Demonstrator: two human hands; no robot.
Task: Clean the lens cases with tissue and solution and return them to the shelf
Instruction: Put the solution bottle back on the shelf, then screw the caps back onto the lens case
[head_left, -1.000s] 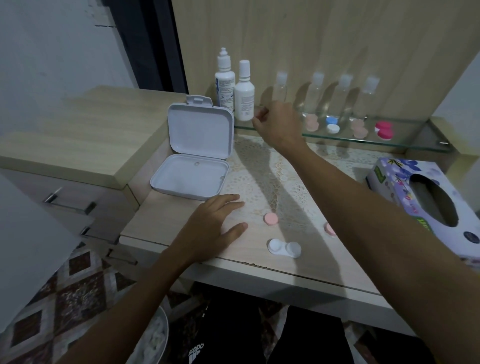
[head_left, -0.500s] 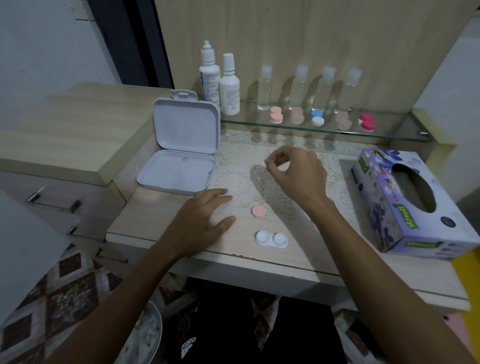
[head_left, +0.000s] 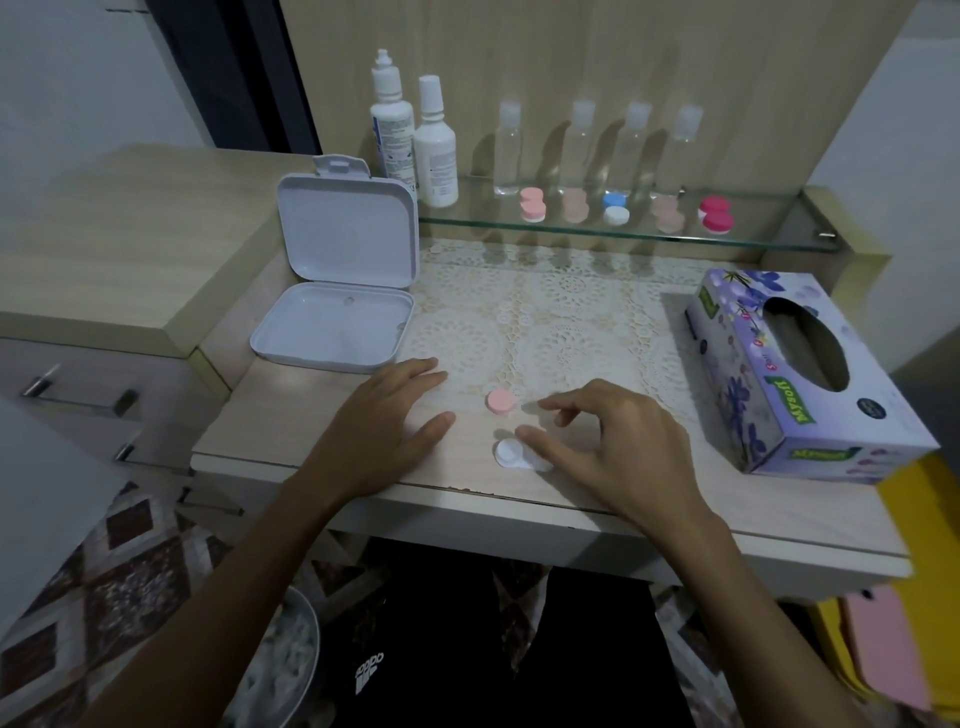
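Note:
A white lens case base (head_left: 508, 453) lies near the table's front edge, partly under my right hand (head_left: 613, 447), whose loosely spread fingers hover over it. A pink cap (head_left: 501, 401) sits just beyond it. My left hand (head_left: 387, 428) rests flat on the table, left of both. On the glass shelf (head_left: 769, 240) stand several closed lens cases: pink (head_left: 533, 205), pale pink (head_left: 575, 206), blue and white (head_left: 616, 208), pale pink (head_left: 668, 214) and magenta (head_left: 717, 214). Two white solution bottles (head_left: 415, 140) stand at the shelf's left end. The tissue box (head_left: 789, 374) lies at the right.
An open white plastic box (head_left: 337, 291) stands at the table's back left. Several clear small bottles (head_left: 597, 148) line the shelf's back. A lace mat (head_left: 550, 322) covers the table's middle. A drawer unit (head_left: 93, 291) is at the left, and a bowl (head_left: 291, 665) is on the floor below.
My right hand left a pink case on the shelf and came down to the white case base near the front edge. My left hand stayed flat on the table.

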